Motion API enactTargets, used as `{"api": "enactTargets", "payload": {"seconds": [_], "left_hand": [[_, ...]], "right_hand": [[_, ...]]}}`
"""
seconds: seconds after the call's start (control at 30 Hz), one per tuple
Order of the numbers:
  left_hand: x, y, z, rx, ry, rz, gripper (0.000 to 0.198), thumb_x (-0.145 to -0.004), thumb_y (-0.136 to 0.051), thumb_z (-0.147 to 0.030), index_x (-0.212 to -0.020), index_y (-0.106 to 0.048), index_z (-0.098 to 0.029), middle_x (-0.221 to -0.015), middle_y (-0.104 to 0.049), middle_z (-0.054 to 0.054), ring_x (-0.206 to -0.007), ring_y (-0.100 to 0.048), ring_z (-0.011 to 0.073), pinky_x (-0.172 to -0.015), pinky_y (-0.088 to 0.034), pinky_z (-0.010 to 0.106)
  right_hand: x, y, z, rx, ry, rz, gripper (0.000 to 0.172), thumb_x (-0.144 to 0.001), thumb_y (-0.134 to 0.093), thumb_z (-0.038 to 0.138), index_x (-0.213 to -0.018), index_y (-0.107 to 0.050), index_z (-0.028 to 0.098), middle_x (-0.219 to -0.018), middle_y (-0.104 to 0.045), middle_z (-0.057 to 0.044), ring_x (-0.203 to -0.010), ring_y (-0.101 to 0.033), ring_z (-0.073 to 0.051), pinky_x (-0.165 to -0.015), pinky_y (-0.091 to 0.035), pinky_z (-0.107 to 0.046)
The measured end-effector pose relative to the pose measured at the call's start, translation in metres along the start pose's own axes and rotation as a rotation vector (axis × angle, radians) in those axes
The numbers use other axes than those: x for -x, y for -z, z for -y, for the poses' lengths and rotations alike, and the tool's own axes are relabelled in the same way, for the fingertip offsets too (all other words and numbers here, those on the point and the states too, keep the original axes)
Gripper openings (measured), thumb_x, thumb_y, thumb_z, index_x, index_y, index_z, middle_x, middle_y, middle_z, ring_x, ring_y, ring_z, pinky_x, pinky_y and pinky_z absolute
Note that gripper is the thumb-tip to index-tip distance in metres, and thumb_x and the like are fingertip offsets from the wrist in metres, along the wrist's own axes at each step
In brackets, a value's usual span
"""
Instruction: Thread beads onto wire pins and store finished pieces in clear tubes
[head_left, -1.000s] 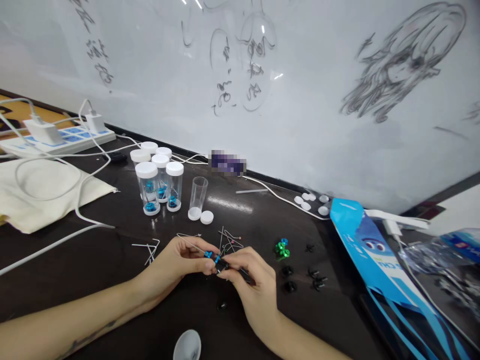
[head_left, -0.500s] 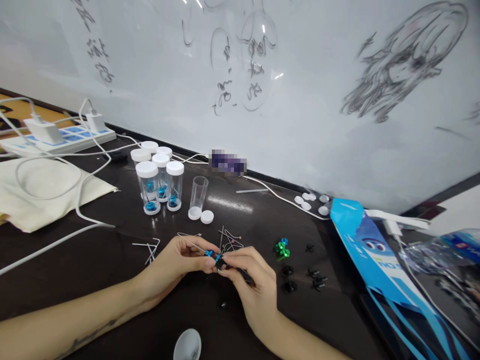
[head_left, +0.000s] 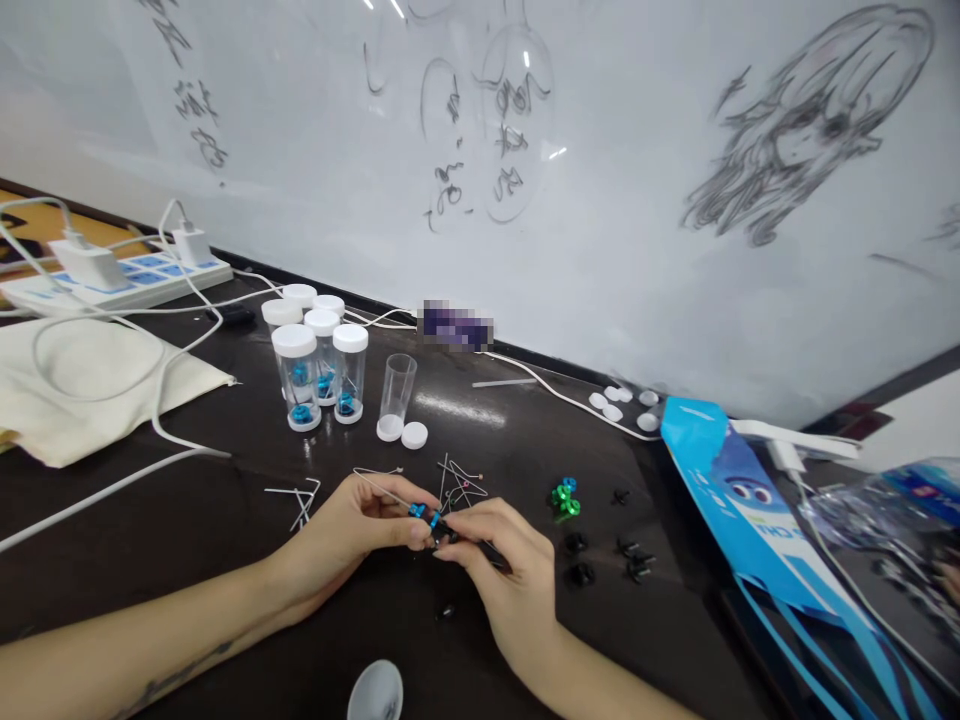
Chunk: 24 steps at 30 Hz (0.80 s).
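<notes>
Two white plugs (head_left: 88,265) sit in a power strip (head_left: 150,291) at far left; lidded tubes (head_left: 295,378) follow on your dark tabletop (head_left: 225,525), a whiteboard (head_left: 337,150) standing behind, then a blue bag (head_left: 739,500) at right. Near the middle, your left hand (head_left: 364,520) pinches a small blue-and-black part (head_left: 435,520) between thumb and fingers; your right hand (head_left: 517,570) pinches at its dark right end.

left grip (head_left: 379,515), right grip (head_left: 514,570) close together, both pinching; left forearm (head_left: 172,620) slanting (dark-marked)
</notes>
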<state>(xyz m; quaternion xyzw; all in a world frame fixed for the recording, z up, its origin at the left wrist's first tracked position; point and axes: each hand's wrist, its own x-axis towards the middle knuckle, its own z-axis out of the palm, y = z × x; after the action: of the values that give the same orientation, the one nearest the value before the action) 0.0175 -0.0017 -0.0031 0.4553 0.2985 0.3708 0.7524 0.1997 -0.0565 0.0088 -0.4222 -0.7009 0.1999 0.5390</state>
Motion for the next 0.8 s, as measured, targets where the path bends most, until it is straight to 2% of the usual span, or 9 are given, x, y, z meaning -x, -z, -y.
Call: {"api": "enactTargets", "payload": {"seconds": [0.23, 0.43, 0.63, 0.8], "left_hand": [[0.0019, -0.0018, -0.0016, 0.008, 0.006, 0.004, 0.02, -0.067, -0.084, -0.016, -0.086, -0.078, -0.02, -0.071, -0.075, 0.0, -0.065, -0.064, 0.0104, -0.07, -0.048, 0.021], [0.0025, -0.0032, -0.0041, 0.0, 0.011, 0.022, 0.021, -0.067, -0.084, -0.016, -0.087, -0.078, -0.02, -0.08, -0.078, 0.002, -0.075, -0.067, 0.0138, -0.075, -0.05, 0.023], [0.0027, -0.0027, -0.0039, -0.008, 0.011, 0.044, 0.021, -0.068, -0.084, -0.016, -0.088, -0.077, -0.02, -0.082, -0.078, 0.002, -0.077, -0.068, 0.0138, -0.076, -0.051, 0.023], [0.0032, -0.0026, -0.0038, -0.03, -0.002, 0.066, 0.022, -0.07, -0.083, -0.017, -0.09, -0.077, -0.02, -0.085, -0.078, 0.002, -0.08, -0.069, 0.0153, -0.078, -0.051, 0.025]], "right_hand": [[0.001, 0.0006, -0.0026, 0.003, -0.059, 0.009, 0.012, -0.082, -0.072, 0.013, -0.089, -0.076, 0.022, -0.075, -0.07, -0.002, -0.064, -0.065, -0.017, -0.059, -0.053, -0.028], [0.0045, -0.0008, -0.0038, -0.075, -0.207, 0.024, 0.012, -0.082, -0.069, 0.013, -0.09, -0.072, 0.021, -0.071, -0.071, 0.0, -0.061, -0.069, -0.016, -0.06, -0.056, -0.025], [0.007, -0.0021, -0.0041, -0.196, -0.271, 0.077, 0.011, -0.089, -0.06, 0.015, -0.096, -0.066, 0.021, -0.069, -0.071, 0.001, -0.06, -0.069, -0.014, -0.059, -0.057, -0.022], [0.009, -0.0027, -0.0056, -0.238, -0.297, 0.128, 0.011, -0.096, -0.051, 0.022, -0.101, -0.061, 0.021, -0.067, -0.066, 0.002, -0.052, -0.064, -0.011, -0.051, -0.053, -0.02]]}}
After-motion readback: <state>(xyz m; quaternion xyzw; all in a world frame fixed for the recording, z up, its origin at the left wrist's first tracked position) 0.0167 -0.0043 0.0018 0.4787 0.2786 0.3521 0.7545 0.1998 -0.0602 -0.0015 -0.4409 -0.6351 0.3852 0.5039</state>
